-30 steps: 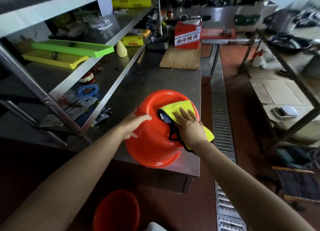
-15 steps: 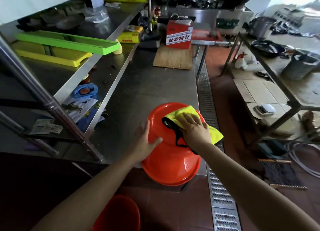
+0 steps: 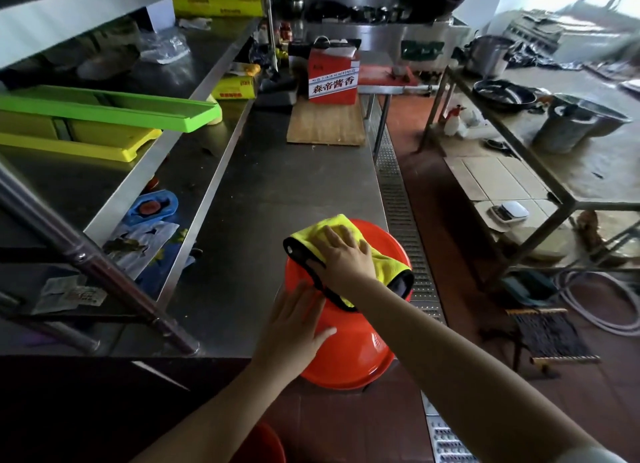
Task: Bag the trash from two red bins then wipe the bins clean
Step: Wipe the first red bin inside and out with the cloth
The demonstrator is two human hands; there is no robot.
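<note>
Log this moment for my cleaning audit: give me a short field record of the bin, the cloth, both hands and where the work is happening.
bin: red bin, upside down at the near edge of the steel counter, partly overhanging it
cloth: yellow cloth with a black border, spread on the bin's upturned base
right hand: right hand flat on the cloth, fingers straight, pressing
left hand: left hand flat on the bin's side, steadying it
second bin: red bin rim on the floor below, mostly cut off

Glossy red plastic bin (image 3: 349, 355), soft yellow cloth (image 3: 382, 261), dull scuffed steel table (image 3: 277, 199), matt wooden board (image 3: 325, 124)
</note>
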